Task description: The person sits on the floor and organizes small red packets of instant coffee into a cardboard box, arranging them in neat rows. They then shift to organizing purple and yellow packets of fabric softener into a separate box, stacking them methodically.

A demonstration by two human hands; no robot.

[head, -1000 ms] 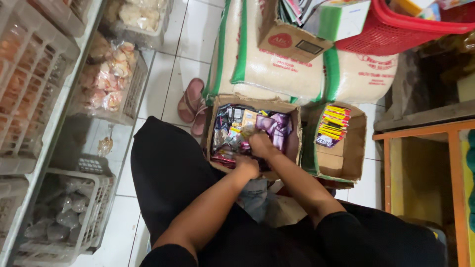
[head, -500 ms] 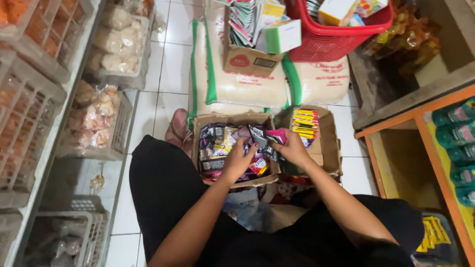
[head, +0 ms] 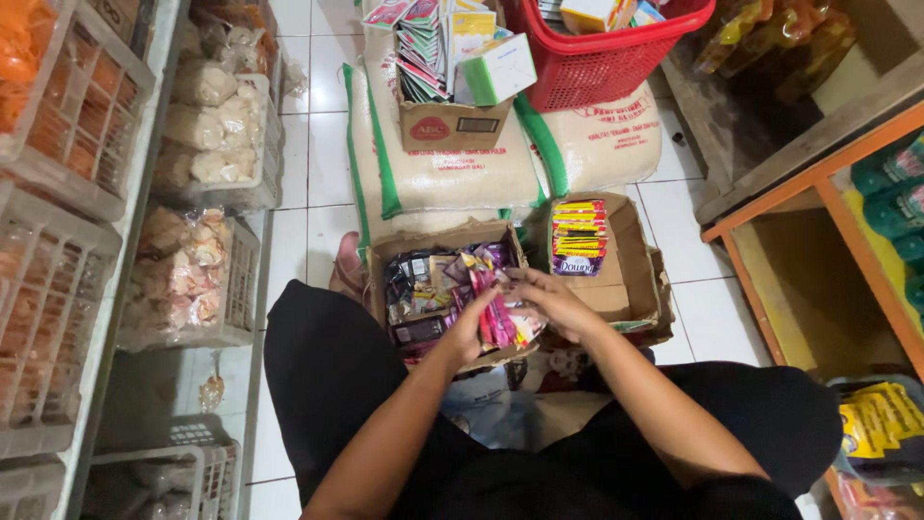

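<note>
White tiled floor (head: 318, 144), sacks (head: 433, 178), cardboard boxes (head: 626, 279)

We have only one view, from the head. It looks steeply down, close over our lap and hands, at a cardboard box (head: 452, 289) on the tiled floor (head: 308, 164).
</note>
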